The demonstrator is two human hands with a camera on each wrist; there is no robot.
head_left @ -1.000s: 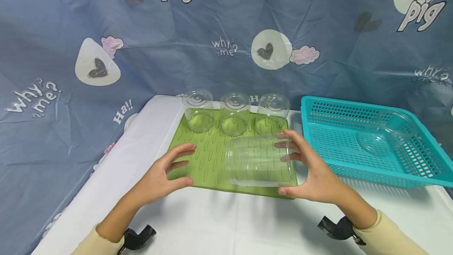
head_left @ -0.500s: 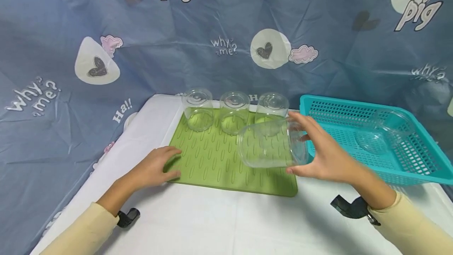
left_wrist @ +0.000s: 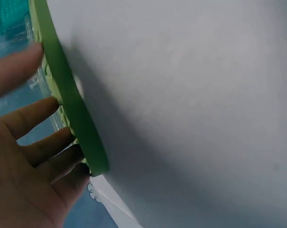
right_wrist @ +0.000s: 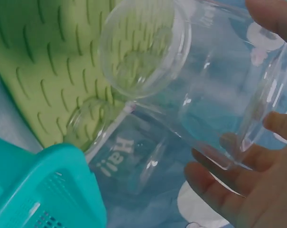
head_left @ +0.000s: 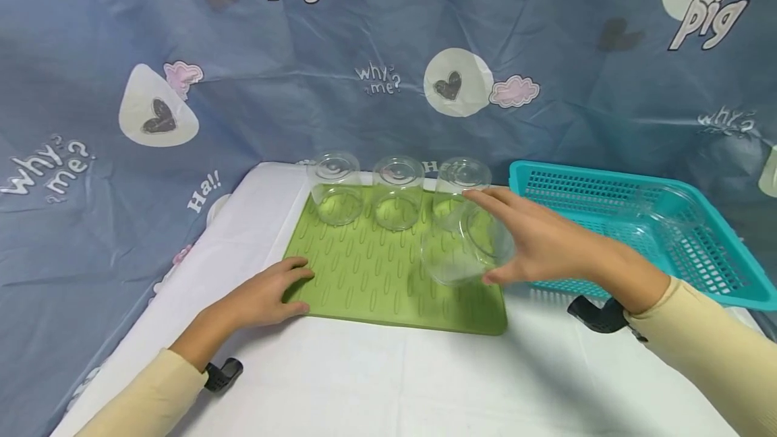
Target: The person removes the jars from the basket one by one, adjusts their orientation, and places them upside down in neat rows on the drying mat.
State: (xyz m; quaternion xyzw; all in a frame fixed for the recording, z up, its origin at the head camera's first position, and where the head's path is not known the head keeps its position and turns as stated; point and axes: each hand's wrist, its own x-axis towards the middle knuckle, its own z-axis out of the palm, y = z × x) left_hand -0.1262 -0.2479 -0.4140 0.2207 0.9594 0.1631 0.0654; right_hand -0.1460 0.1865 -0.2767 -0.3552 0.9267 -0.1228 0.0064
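My right hand (head_left: 534, 235) grips a clear cup (head_left: 446, 258) by its base end, between thumb and fingers. The cup hangs tilted over the right part of a green ribbed mat (head_left: 364, 282), its rim end towards the mat. In the right wrist view the cup (right_wrist: 214, 90) appears large, with fingers (right_wrist: 224, 190) around its base. Along the mat's far side three clear cups stand upside down: left cup (head_left: 335, 184), middle cup (head_left: 397, 187) and right cup (head_left: 452, 177). My left hand (head_left: 261, 295) is at the mat's left edge, fingers relaxed, holding nothing.
A turquoise perforated basket (head_left: 607, 168) stands to the right of the mat, with another clear cup (head_left: 670, 218) inside. White cloth (head_left: 340, 383) covers the table. A blue printed curtain (head_left: 303, 113) hangs behind.
The cup has left the space between both hands; my right hand raised it and tipped its rim end downward. My left hand drew back left and lowered to the mat's edge.
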